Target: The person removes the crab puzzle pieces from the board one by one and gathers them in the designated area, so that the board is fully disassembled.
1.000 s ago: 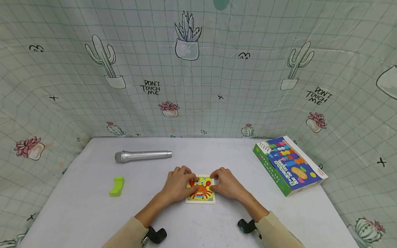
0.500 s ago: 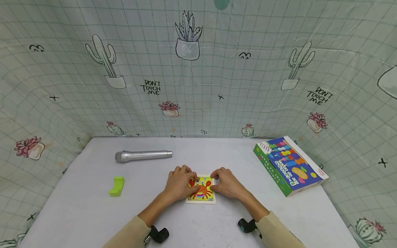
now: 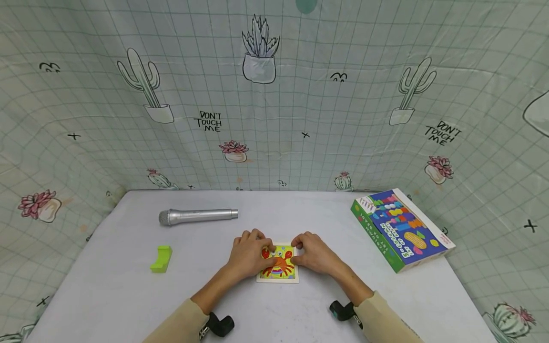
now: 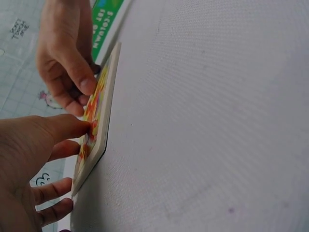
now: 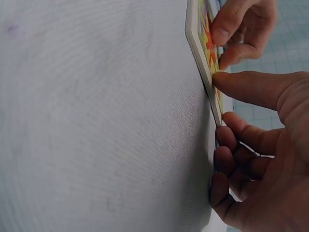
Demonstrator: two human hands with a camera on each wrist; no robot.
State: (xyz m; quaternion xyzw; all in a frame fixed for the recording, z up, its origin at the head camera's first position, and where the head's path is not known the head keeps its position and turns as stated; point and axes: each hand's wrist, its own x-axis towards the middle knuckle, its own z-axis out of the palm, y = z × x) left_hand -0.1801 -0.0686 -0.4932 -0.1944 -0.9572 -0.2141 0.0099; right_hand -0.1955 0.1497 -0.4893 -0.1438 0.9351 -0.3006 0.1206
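Left hand and right hand spread, thumbs and index fingers apart, touching crab puzzle lying flat, about midway between side edges of desk. Risk: lopsided push could skid it sideways; hard press on one corner could lift another.

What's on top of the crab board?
On the crab board: the left hand, over its left part, and the right hand, at its right edge. Its printed face shows between them; whatever is directly under the hands is covered.
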